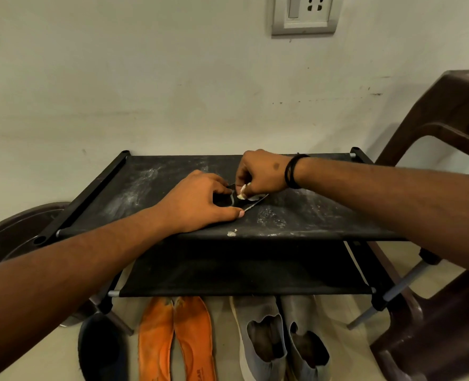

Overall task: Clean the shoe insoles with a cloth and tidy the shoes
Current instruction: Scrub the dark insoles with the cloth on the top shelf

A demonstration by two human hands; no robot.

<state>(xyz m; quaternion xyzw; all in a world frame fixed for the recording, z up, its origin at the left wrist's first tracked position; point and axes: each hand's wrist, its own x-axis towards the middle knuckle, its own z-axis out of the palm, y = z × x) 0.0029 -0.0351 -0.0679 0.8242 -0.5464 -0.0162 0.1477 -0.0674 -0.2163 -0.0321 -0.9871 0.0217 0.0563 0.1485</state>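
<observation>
A black insole lies on the dusty top shelf of the black shoe rack, mostly hidden under my hands. My left hand grips its near end, thumb flat on the shelf. My right hand, with a black band at the wrist, pinches a small white cloth against the insole. Two orange insoles lie side by side on the floor below the rack. A pair of grey slip-on shoes stands to their right.
A dark shoe or insole lies on the floor at the left. A brown plastic chair stands close on the right. A round brown basin sits left of the rack. A wall with a socket is behind.
</observation>
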